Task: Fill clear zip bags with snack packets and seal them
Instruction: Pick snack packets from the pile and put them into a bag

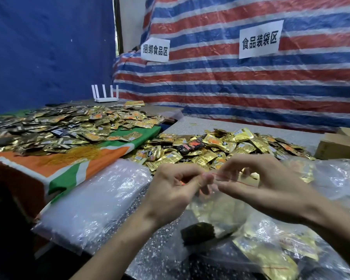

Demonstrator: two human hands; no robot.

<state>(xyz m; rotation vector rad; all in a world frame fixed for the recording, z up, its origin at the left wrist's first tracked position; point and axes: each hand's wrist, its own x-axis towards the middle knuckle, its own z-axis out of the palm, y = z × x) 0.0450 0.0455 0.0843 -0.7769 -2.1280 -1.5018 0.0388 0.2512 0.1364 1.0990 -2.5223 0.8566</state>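
The person's body shows only as two arms, uncovered along their whole visible length: the left forearm [117,239] is bare up to the wrist, and so is the right forearm [335,225]. The left hand [174,188] and the right hand [271,184] are bare as well, with long, slim fingers. Knuckles and faint tendon lines mark the back of the left hand, and light creases cross its wrist.
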